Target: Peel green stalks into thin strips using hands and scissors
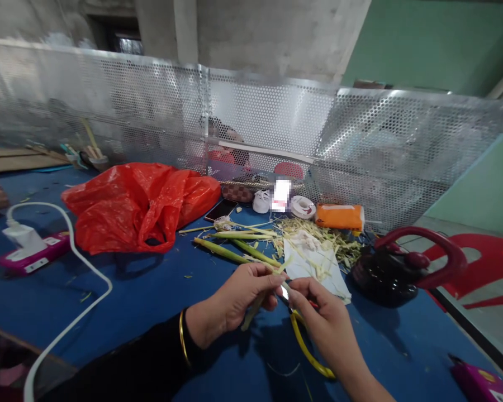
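Note:
My left hand (238,296) is closed, pinching a pale green plant stalk (257,307) between thumb and fingers. From the right, my right hand (324,321) meets it, its thumb and forefinger pinched on the stalk's end. Just under the right fingers is a pair of scissors with a yellow handle (308,352) and a shiny blade (284,292); whether it touches that hand I cannot tell. Beyond the hands lie several more green stalks (222,250). A white paper sheet (318,265) with scraps on it lies behind the right hand.
A red plastic bag (142,206) sits left on the blue table (146,296). A white cable (73,251) runs from a purple power strip (36,254). Shredded plant bits (339,240), an orange packet (339,216) and a dark kettle (389,273) stand right, before a perforated metal screen (268,106).

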`<state>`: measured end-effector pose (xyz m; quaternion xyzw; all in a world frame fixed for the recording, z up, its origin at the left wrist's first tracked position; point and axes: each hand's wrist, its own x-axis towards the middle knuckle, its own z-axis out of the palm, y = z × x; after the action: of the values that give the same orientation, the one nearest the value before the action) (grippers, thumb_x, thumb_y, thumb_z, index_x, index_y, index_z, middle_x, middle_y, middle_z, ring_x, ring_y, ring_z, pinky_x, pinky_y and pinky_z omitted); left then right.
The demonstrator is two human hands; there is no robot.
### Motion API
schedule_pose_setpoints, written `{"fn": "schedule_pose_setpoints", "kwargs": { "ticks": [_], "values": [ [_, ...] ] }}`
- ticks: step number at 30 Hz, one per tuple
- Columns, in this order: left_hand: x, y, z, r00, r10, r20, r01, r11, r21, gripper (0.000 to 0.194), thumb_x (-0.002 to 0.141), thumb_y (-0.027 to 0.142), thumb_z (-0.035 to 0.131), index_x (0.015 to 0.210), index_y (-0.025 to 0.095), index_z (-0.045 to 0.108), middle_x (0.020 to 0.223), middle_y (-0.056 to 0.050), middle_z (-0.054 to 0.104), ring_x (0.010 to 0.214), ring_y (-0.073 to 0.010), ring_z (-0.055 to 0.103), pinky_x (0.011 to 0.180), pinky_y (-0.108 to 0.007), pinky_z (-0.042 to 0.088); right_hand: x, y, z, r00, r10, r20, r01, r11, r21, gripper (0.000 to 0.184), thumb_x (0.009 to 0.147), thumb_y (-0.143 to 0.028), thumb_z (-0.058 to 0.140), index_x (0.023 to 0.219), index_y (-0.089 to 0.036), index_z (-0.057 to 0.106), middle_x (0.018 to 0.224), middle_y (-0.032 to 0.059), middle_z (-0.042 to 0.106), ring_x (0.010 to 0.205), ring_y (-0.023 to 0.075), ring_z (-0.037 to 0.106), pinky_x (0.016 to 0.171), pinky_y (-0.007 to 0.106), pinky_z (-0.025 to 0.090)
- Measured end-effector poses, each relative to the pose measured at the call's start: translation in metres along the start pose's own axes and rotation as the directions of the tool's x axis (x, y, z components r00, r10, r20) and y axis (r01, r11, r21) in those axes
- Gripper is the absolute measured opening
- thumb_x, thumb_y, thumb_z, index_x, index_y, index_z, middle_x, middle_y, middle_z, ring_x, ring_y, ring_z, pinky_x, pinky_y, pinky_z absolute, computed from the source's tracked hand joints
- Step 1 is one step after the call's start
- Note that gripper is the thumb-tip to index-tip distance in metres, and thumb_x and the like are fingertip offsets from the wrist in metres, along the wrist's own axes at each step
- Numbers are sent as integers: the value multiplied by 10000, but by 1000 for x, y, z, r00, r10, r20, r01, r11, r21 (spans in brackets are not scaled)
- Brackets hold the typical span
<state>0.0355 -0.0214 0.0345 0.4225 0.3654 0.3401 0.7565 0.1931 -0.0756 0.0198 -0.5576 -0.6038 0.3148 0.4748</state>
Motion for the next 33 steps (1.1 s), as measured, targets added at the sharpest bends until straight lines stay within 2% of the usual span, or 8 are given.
{"fn": "schedule_pose_setpoints", "kwargs": {
  "ticks": [6,12,15,18,21,25,28,33],
  "values": [
    [-1,-1,4,995,94,-12,-91,979,183,310,689,411,703,700,116,609,562,22,594,409,-60,506,447,-187,392,-3,0,-1,998,-65,2,65,996,-69,287,843,-421,572,681,-185,594,574,-23,501,547,128,438,513,216,365],
    [2,-2,4,984,157,-86,-144,979,141,259,688,371,687,707,123,616,538,30,577,397,-62,476,425,-192,400,-2,-1,-5,998,-51,27,53,996,-74,293,824,-425,592,659,-183,597,557,-24,495,537,130,446,511,215,373],
    [1,0,2,989,130,-66,-122,986,110,280,672,380,717,724,121,624,568,22,597,412,-63,486,434,-194,418,1,0,-6,999,42,-10,-42,999,2,292,810,-456,612,714,-183,649,635,4,590,627,162,526,595,230,424],
    [-1,0,1,994,58,90,-65,995,73,351,691,460,708,735,121,629,607,5,624,420,-71,519,444,-202,432,3,2,-4,986,166,11,-165,965,204,331,811,-505,609,814,-186,697,793,45,674,826,222,596,754,271,456],
    [-3,-2,3,979,-15,205,1,997,71,459,759,572,588,764,116,641,628,-22,647,400,-84,530,417,-213,420,4,4,-2,961,263,87,-274,865,420,342,802,-517,630,791,-182,696,788,52,672,829,223,606,789,296,464],
    [-6,-4,6,982,-55,178,30,989,143,421,712,541,648,763,123,639,576,3,619,382,-75,510,396,-193,392,3,4,-2,947,315,55,-294,792,535,276,728,-440,739,677,-178,668,676,24,637,666,171,583,666,265,473],
    [-7,-2,9,987,-71,144,43,982,184,350,674,462,690,776,129,652,534,32,586,375,-69,492,396,-190,387,2,2,-2,946,323,36,-291,792,537,297,704,-420,761,609,-171,630,632,16,617,587,145,544,571,244,449],
    [-9,-1,11,987,-114,112,88,972,216,232,663,361,676,632,140,615,503,31,576,382,-69,492,421,-196,386,1,3,2,945,319,-76,-231,811,538,276,669,-387,784,622,-167,623,605,-10,594,554,119,508,531,221,422]
  ]
}}
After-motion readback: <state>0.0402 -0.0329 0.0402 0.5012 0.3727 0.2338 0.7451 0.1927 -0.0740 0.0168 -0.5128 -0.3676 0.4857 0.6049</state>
